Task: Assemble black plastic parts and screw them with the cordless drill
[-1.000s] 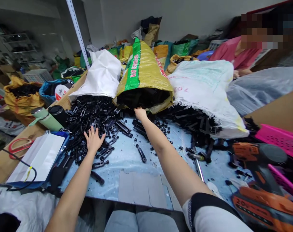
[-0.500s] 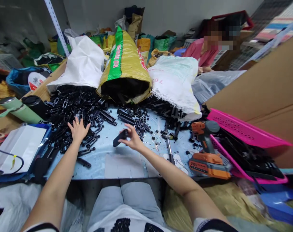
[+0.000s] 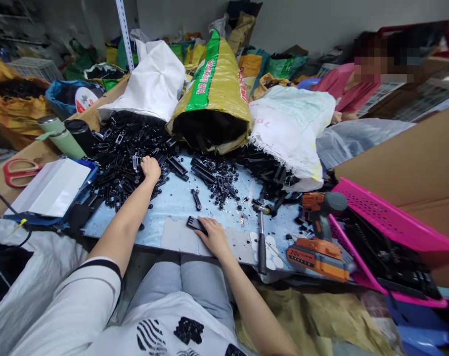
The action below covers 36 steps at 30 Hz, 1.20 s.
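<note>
- Short, black, plastic-looking block [image 3: 193,223]: left end marked with pale-edged, comb-like slots; right end hidden under fingers. Located at the far edge of a flat grey sheet [image 3: 174,238], near the front of the light-blue tabletop [image 3: 168,205].
- Right hand [image 3: 214,235]: closed on the block, thumb on the near side.
- Left hand [image 3: 151,169]: well apart from the right, fingers curled down into a heap of small, black, slotted link-shaped parts [image 3: 115,174]; whether it grips one, cannot tell.
- Slim, black, round-ended bar [image 3: 197,200]: single, lying beyond the block.
</note>
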Tool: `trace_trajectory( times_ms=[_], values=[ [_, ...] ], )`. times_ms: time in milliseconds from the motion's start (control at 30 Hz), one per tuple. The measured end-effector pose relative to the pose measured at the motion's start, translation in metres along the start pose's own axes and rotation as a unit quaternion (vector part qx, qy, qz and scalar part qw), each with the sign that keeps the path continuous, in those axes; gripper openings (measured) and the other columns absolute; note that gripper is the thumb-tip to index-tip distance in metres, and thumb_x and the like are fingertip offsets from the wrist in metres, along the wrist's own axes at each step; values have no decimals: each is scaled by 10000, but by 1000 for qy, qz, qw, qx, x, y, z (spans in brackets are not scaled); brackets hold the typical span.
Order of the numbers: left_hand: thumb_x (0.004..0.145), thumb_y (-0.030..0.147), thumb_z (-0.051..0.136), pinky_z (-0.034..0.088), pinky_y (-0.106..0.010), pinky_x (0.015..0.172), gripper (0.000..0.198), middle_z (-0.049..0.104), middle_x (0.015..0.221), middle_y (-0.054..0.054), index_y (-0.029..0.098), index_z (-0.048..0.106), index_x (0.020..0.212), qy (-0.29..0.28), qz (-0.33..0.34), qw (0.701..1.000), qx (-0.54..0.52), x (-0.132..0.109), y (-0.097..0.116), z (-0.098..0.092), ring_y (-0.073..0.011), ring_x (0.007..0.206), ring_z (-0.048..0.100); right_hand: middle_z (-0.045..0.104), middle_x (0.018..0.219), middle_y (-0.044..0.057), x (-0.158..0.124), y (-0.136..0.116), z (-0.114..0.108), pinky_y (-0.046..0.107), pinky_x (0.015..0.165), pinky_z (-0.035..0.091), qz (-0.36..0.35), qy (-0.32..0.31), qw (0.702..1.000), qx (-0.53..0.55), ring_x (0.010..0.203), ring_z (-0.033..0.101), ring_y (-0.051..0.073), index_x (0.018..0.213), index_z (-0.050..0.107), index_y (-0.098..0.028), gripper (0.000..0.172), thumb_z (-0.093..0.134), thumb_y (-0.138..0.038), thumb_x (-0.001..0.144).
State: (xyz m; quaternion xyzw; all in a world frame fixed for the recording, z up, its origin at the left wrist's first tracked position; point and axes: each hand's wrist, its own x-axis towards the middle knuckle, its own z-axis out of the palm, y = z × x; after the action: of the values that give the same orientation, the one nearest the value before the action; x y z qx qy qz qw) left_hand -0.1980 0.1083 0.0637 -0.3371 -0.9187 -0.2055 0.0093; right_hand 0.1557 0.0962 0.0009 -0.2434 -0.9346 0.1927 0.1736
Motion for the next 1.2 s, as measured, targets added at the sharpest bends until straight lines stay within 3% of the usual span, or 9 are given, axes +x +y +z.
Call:
trace_trajectory(
  times_ms=[133, 267, 333, 400, 500, 667, 833, 1067, 1200],
  values=[
    [850, 169, 487, 322, -402, 951, 206, 525, 1096, -190, 48, 468, 1016, 45, 4, 997, -57, -7, 0, -6, -270, 1096, 446, 623, 1114, 109, 32, 1, 2, 394, 897, 407, -3, -43, 999, -34, 1056, 520, 249, 1276, 539, -225, 406, 472, -401, 917],
    [843, 265, 567, 422, -280, 776, 147, 573, 857, -34, 163, 482, 905, 10, 75, 986, -151, -66, -1, -11, -159, 814, 551, 615, 1088, 129, 74, 13, -5, 398, 897, 417, 70, -26, 994, 81, 1026, 551, 255, 1238, 569, -194, 406, 505, -392, 889],
    [875, 320, 516, 435, -250, 660, 144, 553, 738, 10, 179, 490, 865, -50, 92, 955, -277, -111, 2, -12, -117, 637, 540, 619, 1040, 101, 85, 8, -5, 371, 810, 474, 122, -23, 962, 245, 907, 604, 221, 1280, 516, -206, 454, 471, -438, 893],
    [893, 365, 466, 414, -230, 531, 202, 549, 700, 34, 184, 495, 976, -122, 64, 917, -374, -156, 6, -11, -86, 479, 487, 627, 907, 59, 86, -6, -3, 333, 650, 509, 168, -54, 897, 405, 709, 621, 181, 1341, 438, -225, 525, 405, -512, 902],
    [868, 335, 506, 446, -237, 544, 365, 611, 802, 0, 187, 473, 1200, -138, 61, 893, -423, -203, 11, -9, -99, 534, 539, 604, 782, 25, 74, -27, -1, 286, 514, 487, 184, -95, 835, 509, 555, 571, 141, 1378, 404, -227, 609, 386, -584, 885],
    [887, 290, 493, 485, -325, 827, 342, 664, 983, -84, 168, 596, 1190, -90, 125, 911, -381, -227, 8, -21, -187, 899, 610, 622, 964, 44, 57, -37, -10, 269, 599, 510, 65, -107, 878, 463, 610, 551, 96, 1357, 477, -247, 594, 572, -493, 825],
    [908, 309, 481, 484, -316, 860, 371, 665, 1026, -92, 164, 579, 1235, -88, 177, 906, -374, -231, 10, -41, -194, 946, 616, 603, 766, 10, 49, -41, -22, 260, 555, 510, 73, -105, 854, 505, 570, 549, 96, 1408, 408, -216, 605, 496, -492, 877],
    [937, 315, 425, 482, -312, 857, 371, 640, 1017, -98, 191, 562, 1259, -64, 185, 928, -316, -248, 22, -48, -192, 960, 602, 600, 925, 35, 41, -34, -34, 239, 584, 517, -43, -89, 919, 383, 594, 546, 77, 1369, 463, -264, 517, 544, -404, 878],
    [947, 324, 404, 486, -299, 825, 369, 628, 975, -104, 181, 574, 1242, 28, 159, 926, -340, -256, 37, -42, -181, 921, 599, 584, 975, 42, 34, -43, -31, 234, 562, 519, -36, -34, 917, 395, 572, 545, 68, 1405, 402, -287, 519, 496, -400, 907]
  ],
)
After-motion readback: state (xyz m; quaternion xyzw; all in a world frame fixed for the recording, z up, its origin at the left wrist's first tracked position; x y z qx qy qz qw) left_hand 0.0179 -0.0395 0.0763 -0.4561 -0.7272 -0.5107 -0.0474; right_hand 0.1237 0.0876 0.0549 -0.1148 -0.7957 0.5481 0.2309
